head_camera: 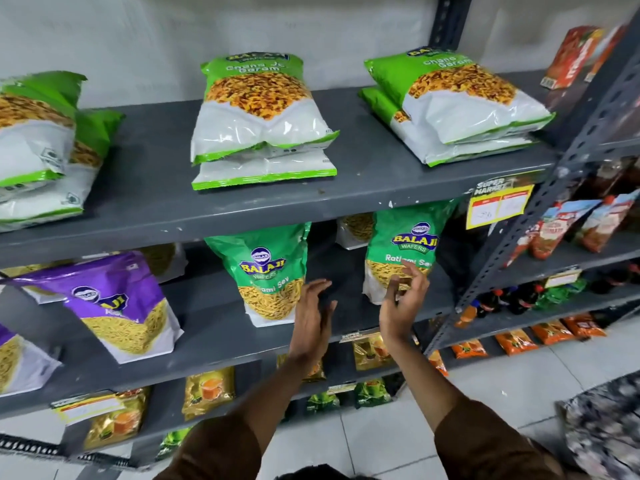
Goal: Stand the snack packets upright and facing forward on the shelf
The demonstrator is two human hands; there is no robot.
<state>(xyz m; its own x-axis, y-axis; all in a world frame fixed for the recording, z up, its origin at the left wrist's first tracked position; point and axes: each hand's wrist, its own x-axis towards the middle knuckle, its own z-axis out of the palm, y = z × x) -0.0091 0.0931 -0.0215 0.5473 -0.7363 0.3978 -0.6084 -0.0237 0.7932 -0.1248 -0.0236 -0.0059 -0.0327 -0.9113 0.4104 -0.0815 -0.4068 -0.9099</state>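
- Two green Ratlami Sev packets stand upright, fronts out, on the middle shelf (214,327): left packet (270,271), right packet (401,251).
- Our left hand (311,317) sits open just beside the left packet; right hand (403,299) open, fingers loosely curled, before the right packet (contact unclear).
- Above that shelf: light-green packets (259,112) lying flat, stacked.
- Left of the Sev: purple packet (117,306), tilted.

Six light-green Chana Jor Garam packets (259,98) are lying in three stacks of two on the top shelf (363,199). Two dark-green Ratlami Sev packets (273,271) are standing mid-frame; two purple packets (114,299) are showing at lower left.
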